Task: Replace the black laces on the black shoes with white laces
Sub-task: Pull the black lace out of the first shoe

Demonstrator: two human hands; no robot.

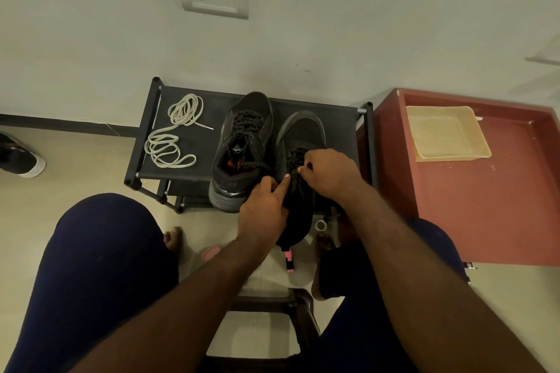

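Right grip (330,172) pinches the black lace (294,157) on the right shoe (303,130), left grip (263,209) holds that shoe; looks like the unlacing step, next up is pulling it through the eyelets.

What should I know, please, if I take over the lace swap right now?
Left hand holds the near shoe, forefinger on its black lace. Right hand pinches that lace.
Other shoe beside it on the rack, black-laced. White laces lie loose at the rack's left.
Done: nothing threaded white.
Left: unlace both shoes, thread white.
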